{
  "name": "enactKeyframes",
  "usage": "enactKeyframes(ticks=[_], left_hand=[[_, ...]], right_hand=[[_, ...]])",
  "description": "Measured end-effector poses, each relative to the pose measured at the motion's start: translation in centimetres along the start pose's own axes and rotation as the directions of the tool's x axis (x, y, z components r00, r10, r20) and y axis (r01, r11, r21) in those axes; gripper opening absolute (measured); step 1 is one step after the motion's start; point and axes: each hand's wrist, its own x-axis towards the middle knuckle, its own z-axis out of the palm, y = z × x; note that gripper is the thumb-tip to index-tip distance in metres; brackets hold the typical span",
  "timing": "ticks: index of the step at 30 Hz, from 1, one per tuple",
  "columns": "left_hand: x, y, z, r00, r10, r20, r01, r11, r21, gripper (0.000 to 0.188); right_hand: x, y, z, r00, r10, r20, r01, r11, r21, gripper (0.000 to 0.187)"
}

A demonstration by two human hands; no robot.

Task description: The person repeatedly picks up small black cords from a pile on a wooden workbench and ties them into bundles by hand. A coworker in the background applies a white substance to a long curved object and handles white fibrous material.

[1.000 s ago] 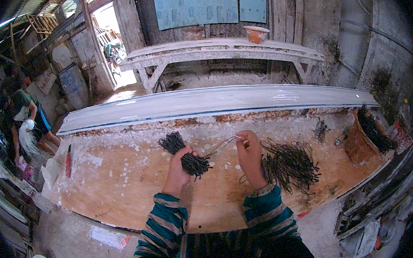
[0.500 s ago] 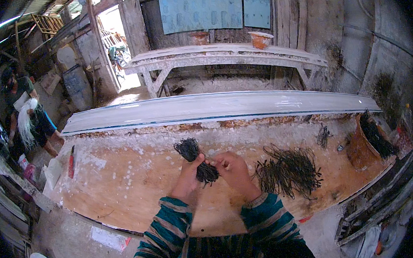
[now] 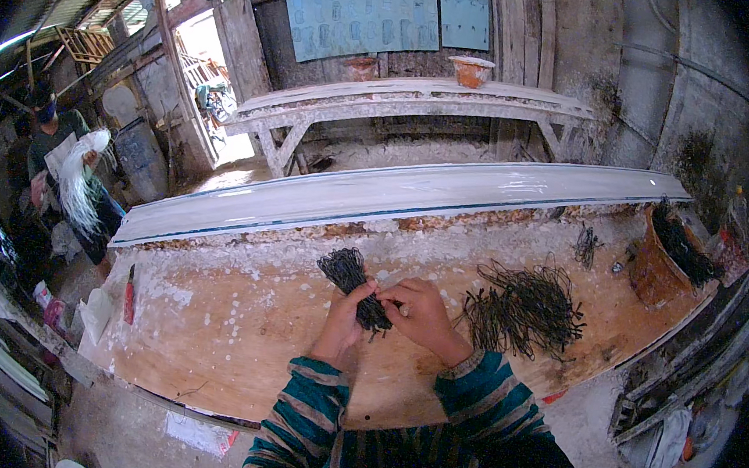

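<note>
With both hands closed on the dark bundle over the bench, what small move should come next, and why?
Probably draw the tie snug with the right hand while the left hand steadies the bundle of thin dark wiry strands. Both grips meet at its lower end, its top fans loose, and the pile of loose dark strands waits alongside.

Red-handled tool (image 3: 129,296), clay pot (image 3: 658,272), long white plank (image 3: 395,196), white bench (image 3: 402,104)

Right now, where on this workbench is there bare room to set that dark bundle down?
Bare board lies left of the left hand, between it and the red-handled tool, and along the near edge. Right of the right hand it is crowded: the loose dark pile and the basket.
</note>
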Motion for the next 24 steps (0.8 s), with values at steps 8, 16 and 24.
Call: enactKeyframes(ticks=[8, 16, 24], left_hand=[[0.9, 0.0, -1.0, 0.992, -0.018, -0.128, -0.005, 0.984, -0.177, 0.022], [2.0, 1.3, -3.4, 0.986, 0.049, -0.161, -0.081, 0.977, -0.197, 0.022], [1.4, 1.6, -2.2, 0.989, 0.059, -0.135, -0.084, 0.98, -0.182, 0.021]], right_hand=[[0.0, 0.7, -0.6, 0.999, 0.031, 0.032, -0.029, 0.998, -0.059, 0.013], [-1.5, 4.0, -4.4, 0.864, 0.372, 0.338, -0.151, 0.833, -0.532, 0.014], [-3.3, 6.4, -5.8, 0.704, 0.623, 0.343, -0.237, 0.66, -0.713, 0.015]])
